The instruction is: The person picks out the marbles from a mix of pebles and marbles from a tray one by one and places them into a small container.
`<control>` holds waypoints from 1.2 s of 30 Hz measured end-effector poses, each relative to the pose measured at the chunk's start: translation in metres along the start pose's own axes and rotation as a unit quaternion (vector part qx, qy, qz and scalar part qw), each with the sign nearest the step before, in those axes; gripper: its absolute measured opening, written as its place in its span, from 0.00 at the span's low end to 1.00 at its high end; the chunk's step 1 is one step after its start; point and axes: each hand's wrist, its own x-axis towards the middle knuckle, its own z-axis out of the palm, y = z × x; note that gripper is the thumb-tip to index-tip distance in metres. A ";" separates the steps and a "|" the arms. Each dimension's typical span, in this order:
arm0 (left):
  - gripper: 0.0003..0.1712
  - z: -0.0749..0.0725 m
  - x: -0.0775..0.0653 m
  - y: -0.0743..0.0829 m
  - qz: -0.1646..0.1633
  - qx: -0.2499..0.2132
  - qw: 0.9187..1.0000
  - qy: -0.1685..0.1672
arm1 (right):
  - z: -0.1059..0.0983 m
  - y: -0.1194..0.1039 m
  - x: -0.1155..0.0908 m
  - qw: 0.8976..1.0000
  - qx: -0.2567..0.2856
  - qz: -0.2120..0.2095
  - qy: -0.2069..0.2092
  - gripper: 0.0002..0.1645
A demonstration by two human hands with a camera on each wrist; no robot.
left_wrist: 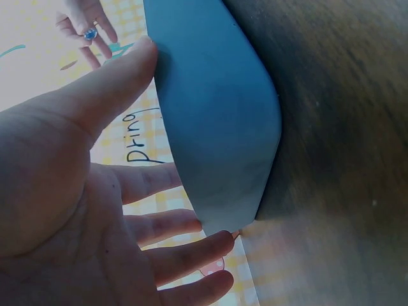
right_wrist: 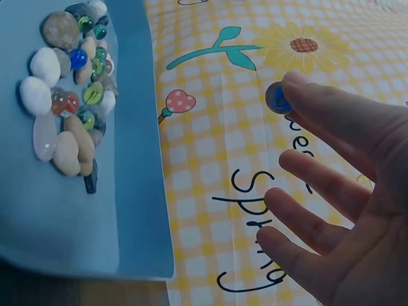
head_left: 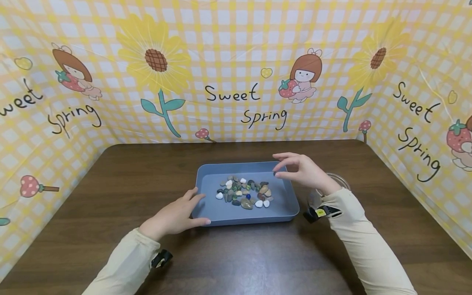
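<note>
My right hand (head_left: pixel 303 171) is raised over the right end of a blue-grey tray (head_left: pixel 212 214). Between thumb and forefinger it pinches a clear glass marble (right_wrist: pixel 278 99) with a blue core, while the other fingers spread away. At the tray's left front corner my left hand (head_left: pixel 176 215) touches the rim, fingers spread and thumb along the front edge. In the middle of the tray lies a loose heap of pebbles (head_left: pixel 246 204), white, tan, grey and dark. Several green glass marbles and a dark blue marble (right_wrist: pixel 78 58) are mixed among them.
Behind my right wrist stands a clear round glass container (head_left: pixel 341 178), partly hidden by the sleeve. The brown wooden table (head_left: pixel 250 258) is bordered at the back and sides by a yellow checked cloth (head_left: pixel 236 49) with printed flowers and lettering.
</note>
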 end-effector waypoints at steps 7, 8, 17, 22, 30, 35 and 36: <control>0.47 0.001 0.000 -0.001 0.006 0.003 1.000 0.003 | -0.004 0.004 -0.008 1.000 0.012 0.016 0.020 0.09; 0.47 0.001 0.000 0.000 0.005 0.002 1.000 0.003 | -0.004 0.004 -0.010 0.999 0.014 0.020 0.022 0.10; 0.46 0.001 0.000 -0.001 0.004 0.002 1.000 0.004 | -0.006 0.010 -0.020 0.998 0.025 0.039 0.030 0.12; 0.46 0.001 0.000 0.000 0.002 0.001 1.000 0.001 | -0.009 0.013 -0.026 0.998 0.022 0.045 0.035 0.13; 0.46 0.000 0.000 0.002 0.001 0.002 1.000 -0.001 | -0.014 0.020 -0.035 0.997 0.021 0.052 0.051 0.11; 0.46 -0.001 -0.001 0.002 0.000 0.003 1.000 -0.001 | -0.015 0.024 -0.038 0.997 0.009 0.047 0.059 0.11; 0.46 -0.001 -0.001 0.002 0.000 0.003 1.000 -0.001 | -0.015 0.024 -0.038 0.997 0.006 0.045 0.062 0.11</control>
